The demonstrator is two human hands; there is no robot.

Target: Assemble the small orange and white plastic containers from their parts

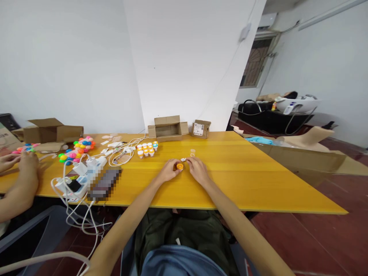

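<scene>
My left hand (pixel 169 171) is closed around a small round orange-and-white piece (pixel 179 166), its orange end facing me; its exact kind is too small to make out. Beside it, the fingertips of my right hand (pixel 197 168) are pinched at the edge of a small white piece (pixel 183 159). Just beyond the right hand lie small clear round pieces (pixel 192 152) on the yellow table (pixel 230 161). To the left of my hands, several small white-and-orange pieces (pixel 147 149) stand in a tight cluster, one with a blue ring.
Open cardboard boxes (pixel 168 130) and a smaller box (pixel 200 129) stand at the wall. On the left are a power strip (pixel 86 176) with tangled white cables, a blurred phone (pixel 105 184) and colourful ball strings (pixel 76 149). A co-worker's arm (pixel 27 176) rests further left.
</scene>
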